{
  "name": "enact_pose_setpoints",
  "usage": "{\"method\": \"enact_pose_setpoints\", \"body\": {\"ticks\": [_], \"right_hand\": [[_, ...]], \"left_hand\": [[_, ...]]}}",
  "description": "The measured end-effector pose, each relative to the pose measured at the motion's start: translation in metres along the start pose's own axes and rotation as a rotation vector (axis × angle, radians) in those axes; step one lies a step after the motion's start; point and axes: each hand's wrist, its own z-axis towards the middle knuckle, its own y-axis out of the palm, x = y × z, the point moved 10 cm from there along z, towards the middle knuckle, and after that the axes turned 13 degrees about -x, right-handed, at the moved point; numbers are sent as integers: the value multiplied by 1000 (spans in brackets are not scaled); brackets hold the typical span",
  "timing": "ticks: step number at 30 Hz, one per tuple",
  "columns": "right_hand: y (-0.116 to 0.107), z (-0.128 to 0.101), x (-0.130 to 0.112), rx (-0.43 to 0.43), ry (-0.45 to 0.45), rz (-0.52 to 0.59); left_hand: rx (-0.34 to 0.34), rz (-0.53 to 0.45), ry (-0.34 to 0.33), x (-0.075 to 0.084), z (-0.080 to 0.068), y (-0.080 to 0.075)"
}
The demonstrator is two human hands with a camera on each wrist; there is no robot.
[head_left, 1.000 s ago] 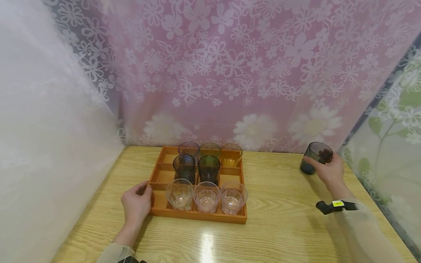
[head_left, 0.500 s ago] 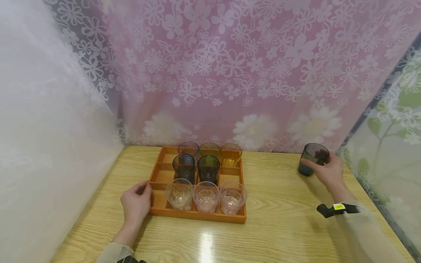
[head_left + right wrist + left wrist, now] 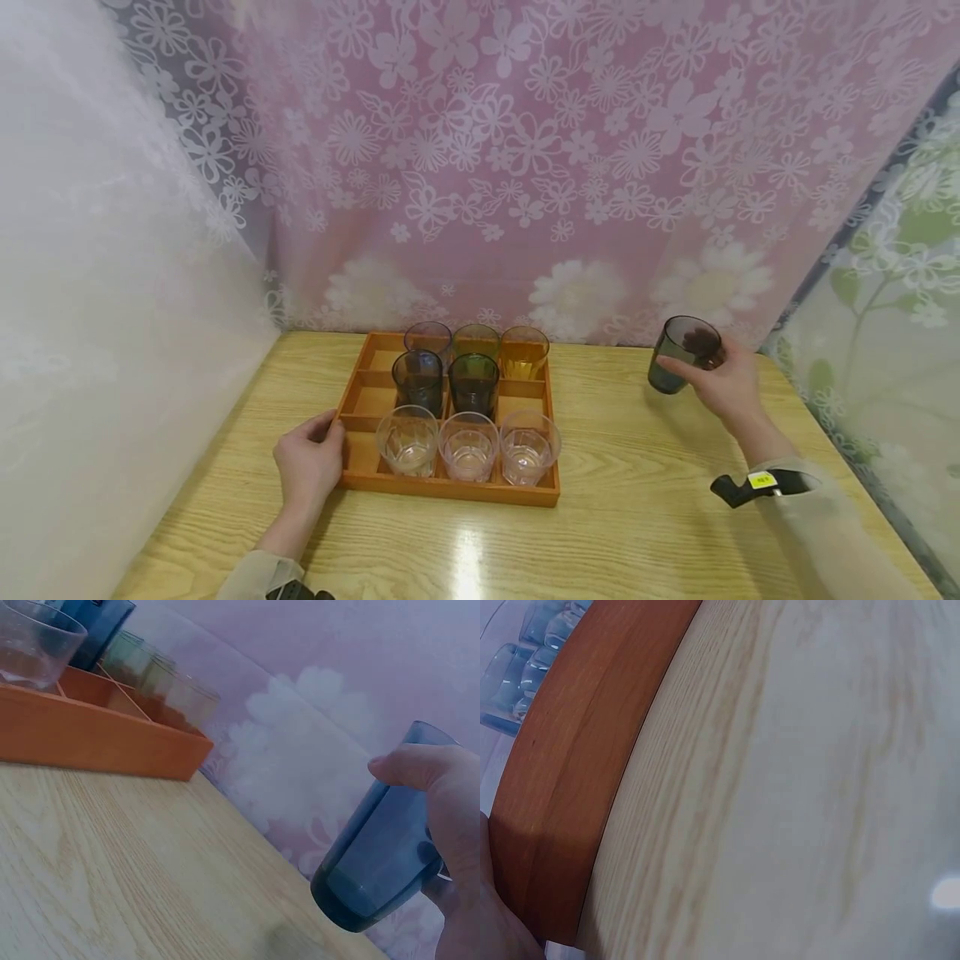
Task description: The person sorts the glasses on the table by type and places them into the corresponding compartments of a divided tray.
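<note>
My right hand (image 3: 723, 383) grips a dark grey tumbler (image 3: 667, 367), thumb on the near side and fingers round the back. In the right wrist view the tumbler (image 3: 375, 862) looks blue, its base raised over the table. My left hand (image 3: 309, 460) holds the left edge of a wooden compartment tray (image 3: 450, 490), thumb at the rim. Clear glasses (image 3: 470, 450) stand in the tray's front row. A dark grey glass (image 3: 418, 385) and a dark green glass (image 3: 474, 387) stand in the middle row. Purple (image 3: 428, 342), olive (image 3: 477, 340) and amber (image 3: 524, 354) glasses fill part of the back row.
The tray's left column and the right compartment (image 3: 523, 403) of its middle row show bare wood. Behind the wooden table (image 3: 615, 467) hangs a pink floral curtain (image 3: 465, 167). A pale sheet (image 3: 112, 292) borders the left, a leafy curtain (image 3: 892, 350) the right.
My right hand has lifted the dark grey tumbler off the table at the back right and carried it a little left. The left hand and tray stay in place.
</note>
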Motion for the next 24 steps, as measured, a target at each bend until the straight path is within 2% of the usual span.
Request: {"method": "enact_pose_setpoints", "body": {"ticks": [9,18,24], "right_hand": [[22,-6,-48,-73,-64,62],[52,-12,-103,-145,-223,145],[74,-14,-122,-203,-239,185]], "left_hand": [[-8,-5,1,0,0,0],[-8,-16,-12,-2,1,-1],[3,0,-11,-3,1,-1]]}}
